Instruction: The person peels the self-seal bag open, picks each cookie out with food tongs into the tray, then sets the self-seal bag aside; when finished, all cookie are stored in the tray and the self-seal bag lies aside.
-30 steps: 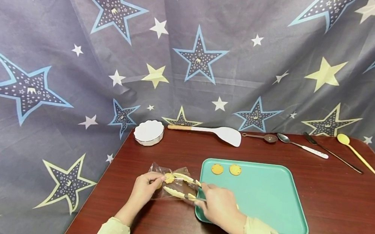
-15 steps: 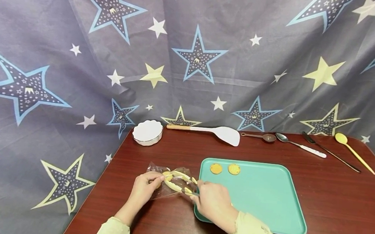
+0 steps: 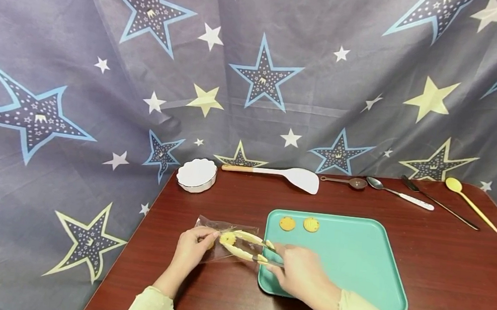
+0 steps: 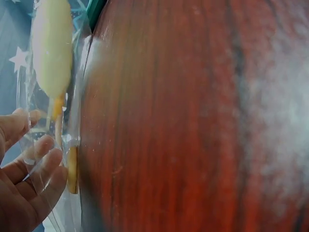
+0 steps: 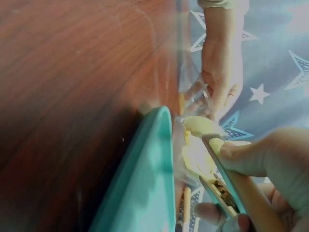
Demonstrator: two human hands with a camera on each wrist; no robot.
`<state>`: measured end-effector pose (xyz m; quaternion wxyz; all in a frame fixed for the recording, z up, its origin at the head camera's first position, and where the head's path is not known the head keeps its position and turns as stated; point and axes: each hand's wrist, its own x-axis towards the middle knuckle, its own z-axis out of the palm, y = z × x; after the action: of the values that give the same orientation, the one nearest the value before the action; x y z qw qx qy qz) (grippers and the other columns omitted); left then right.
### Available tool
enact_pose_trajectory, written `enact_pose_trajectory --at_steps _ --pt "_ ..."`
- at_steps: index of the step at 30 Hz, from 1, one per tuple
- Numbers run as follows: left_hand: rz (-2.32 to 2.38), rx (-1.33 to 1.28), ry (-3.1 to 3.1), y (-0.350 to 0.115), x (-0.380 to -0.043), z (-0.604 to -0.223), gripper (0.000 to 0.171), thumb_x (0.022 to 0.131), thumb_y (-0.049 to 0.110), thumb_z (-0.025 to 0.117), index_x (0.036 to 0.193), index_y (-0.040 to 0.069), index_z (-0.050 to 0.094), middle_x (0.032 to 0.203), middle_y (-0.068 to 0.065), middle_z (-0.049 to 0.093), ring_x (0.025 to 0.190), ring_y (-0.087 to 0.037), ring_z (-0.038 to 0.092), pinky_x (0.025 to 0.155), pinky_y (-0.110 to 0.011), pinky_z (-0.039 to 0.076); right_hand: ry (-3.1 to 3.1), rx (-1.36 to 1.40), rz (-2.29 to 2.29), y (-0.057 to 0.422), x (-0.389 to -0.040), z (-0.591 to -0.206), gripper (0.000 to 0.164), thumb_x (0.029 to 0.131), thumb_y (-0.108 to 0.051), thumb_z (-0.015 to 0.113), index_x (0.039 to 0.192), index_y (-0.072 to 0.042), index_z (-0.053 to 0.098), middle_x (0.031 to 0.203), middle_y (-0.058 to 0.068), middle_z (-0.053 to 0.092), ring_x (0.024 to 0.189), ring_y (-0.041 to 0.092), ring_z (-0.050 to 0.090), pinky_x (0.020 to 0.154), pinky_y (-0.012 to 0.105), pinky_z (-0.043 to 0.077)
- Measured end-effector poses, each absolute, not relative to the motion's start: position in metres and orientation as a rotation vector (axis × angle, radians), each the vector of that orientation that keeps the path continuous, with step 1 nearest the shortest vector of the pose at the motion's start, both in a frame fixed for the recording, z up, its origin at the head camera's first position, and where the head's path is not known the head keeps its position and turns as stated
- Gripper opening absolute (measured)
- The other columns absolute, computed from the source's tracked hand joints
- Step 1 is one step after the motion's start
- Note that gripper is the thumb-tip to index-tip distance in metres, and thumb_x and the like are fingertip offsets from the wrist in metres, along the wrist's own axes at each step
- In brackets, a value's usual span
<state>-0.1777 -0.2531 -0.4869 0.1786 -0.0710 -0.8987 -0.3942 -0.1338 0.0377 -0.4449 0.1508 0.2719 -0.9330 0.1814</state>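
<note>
In the head view my left hand pinches the edge of a clear plastic bag at the left of the tray. My right hand grips a pair of tongs by the handles, over the tray's left edge. The cream tips reach into the bag's mouth, one on each side of a round scalloped cookie. Another cookie lies low inside the bag in the left wrist view, beside my left fingers. In the right wrist view, my thumb presses along one tong arm.
A turquoise tray bears two cookies near its far left corner. Along the table's back lie a white fluted dish, a spatula, a brown measuring spoon, a metal spoon, a dark long-handled utensil and a yellow spoon.
The tongs go from wide apart, to narrower and deeper in the bag, to drawn back right with a cookie between their tips. My left hand stays in place on the bag.
</note>
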Motion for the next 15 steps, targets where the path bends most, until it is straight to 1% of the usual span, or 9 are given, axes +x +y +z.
enact_pose_trajectory --at_steps 3,5,11,15 --pt "-1.132 -0.182 -2.547 -0.254 -0.178 -0.487 0.004 0.085 0.014 0.075 0.084 0.017 0.079 0.083 0.009 0.072 0.080 -0.009 0.064 0.072 -0.028 0.052 -2.666 0.793 0.555 0.053 -0.128 -0.441 0.044 0.082 -0.035 0.077 0.114 -0.005 0.070 0.099 0.008 0.073 0.086 0.025 0.070 0.069 0.042 0.056" --pt "-1.140 -0.182 -2.545 -0.256 -0.178 -0.486 0.005 0.086 0.014 0.074 0.084 0.016 0.079 0.080 0.009 0.070 0.076 -0.009 0.061 0.070 -0.027 0.051 -2.660 0.781 0.580 0.065 -0.125 -0.438 0.045 0.082 -0.033 0.077 0.115 -0.004 0.069 0.101 0.010 0.073 0.088 0.026 0.070 0.071 0.042 0.056" --pt "-1.161 -0.212 -2.554 -0.258 -0.180 -0.485 0.005 0.086 0.014 0.074 0.083 0.015 0.078 0.078 0.009 0.066 0.074 -0.008 0.059 0.070 -0.025 0.051 -2.650 0.664 0.620 0.111 -0.121 -0.430 0.047 0.080 -0.031 0.079 0.116 -0.003 0.070 0.104 0.013 0.072 0.090 0.031 0.069 0.073 0.046 0.055" --pt "-1.164 -0.217 -2.573 -0.260 -0.180 -0.484 0.005 0.086 0.013 0.075 0.084 0.017 0.078 0.078 0.008 0.067 0.074 -0.008 0.059 0.070 -0.024 0.050 -2.703 0.506 0.534 0.150 -0.121 -0.428 0.049 0.079 -0.037 0.079 0.118 -0.009 0.071 0.101 0.012 0.072 0.082 0.033 0.069 0.060 0.049 0.052"
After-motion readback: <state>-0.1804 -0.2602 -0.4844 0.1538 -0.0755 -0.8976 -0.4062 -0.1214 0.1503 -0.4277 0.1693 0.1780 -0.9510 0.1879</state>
